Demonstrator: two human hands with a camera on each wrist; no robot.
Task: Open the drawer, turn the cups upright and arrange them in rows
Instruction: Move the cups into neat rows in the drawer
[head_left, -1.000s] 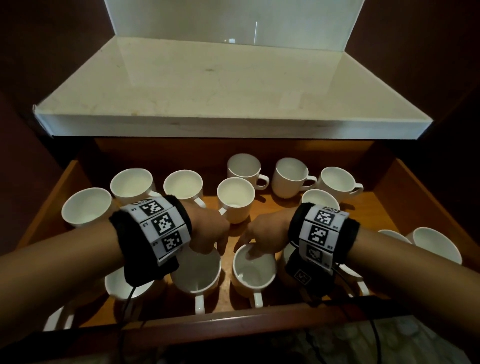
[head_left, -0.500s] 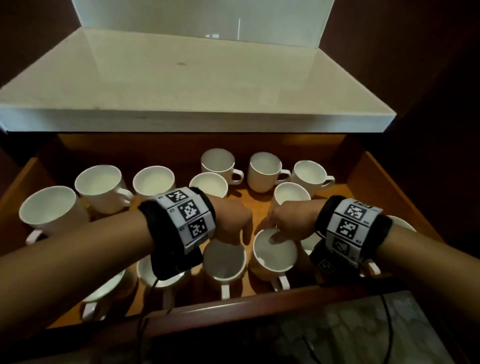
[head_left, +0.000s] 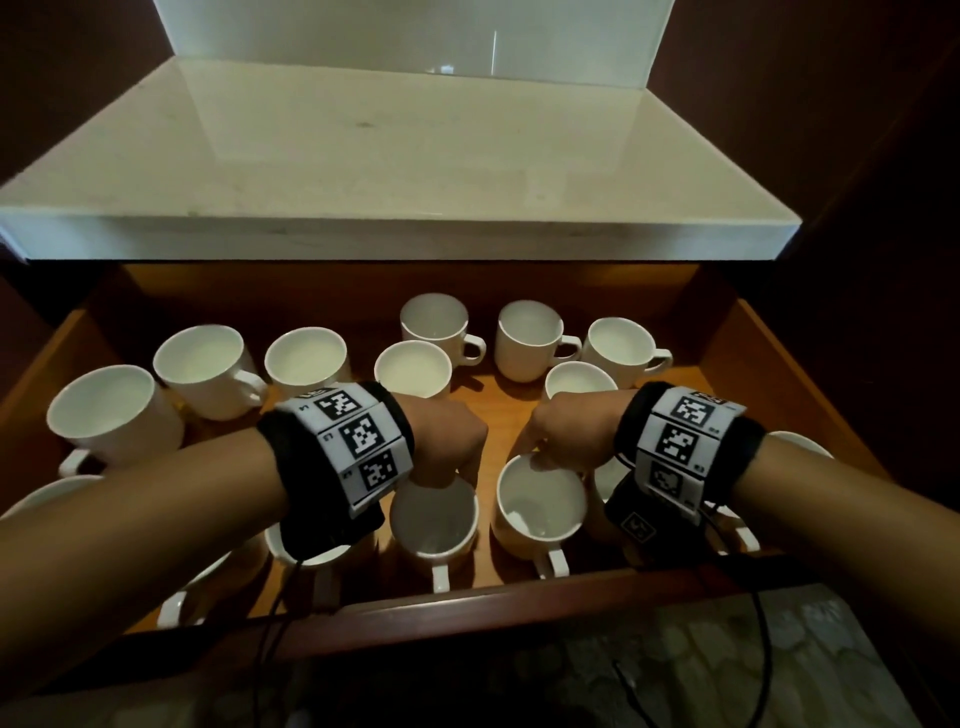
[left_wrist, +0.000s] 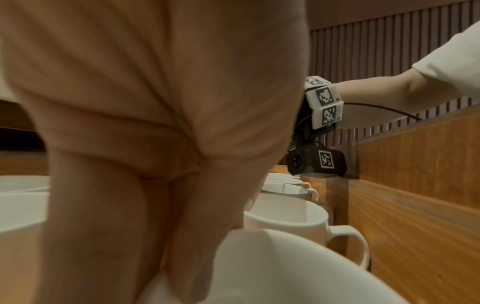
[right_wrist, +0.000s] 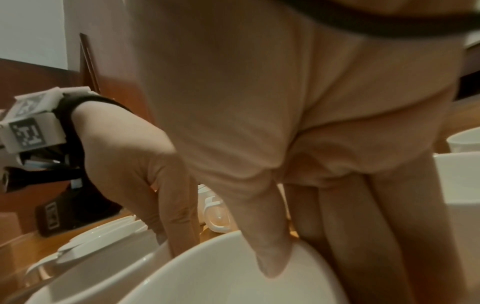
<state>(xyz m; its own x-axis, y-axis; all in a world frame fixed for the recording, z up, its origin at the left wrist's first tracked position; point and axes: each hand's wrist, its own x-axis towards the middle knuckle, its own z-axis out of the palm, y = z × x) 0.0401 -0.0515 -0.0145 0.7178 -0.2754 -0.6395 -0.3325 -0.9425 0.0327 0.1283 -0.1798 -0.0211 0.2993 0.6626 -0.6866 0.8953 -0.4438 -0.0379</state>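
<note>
Since a second ago both hands slid two cups back toward the front edge of the drawer (head_left: 769, 374), so the near row is filling in; the camera view swung around a bit too. Drawer's already open and every cup I can see is mouth-up, so I'd say this is the lining-up stage, with the back cups still kind of scattered. The left hand (head_left: 447, 441) pinches the far rim of the left cup (head_left: 434, 525), fingers dipped inside the mouth in the wrist view. The right hand (head_left: 566, 431) does the same on the right cup (head_left: 540, 509), thumb hooked inside the rim, fingers outside. Each cup sits right at 6 o'clock from its hand, handles pointing at 6 toward the front rail. The two cups are just beside each other, not touching as far as I can tell. More cups spread from 9 through 12 to 3 o'clock around the hands, under the white counter (head_left: 395, 156).
</note>
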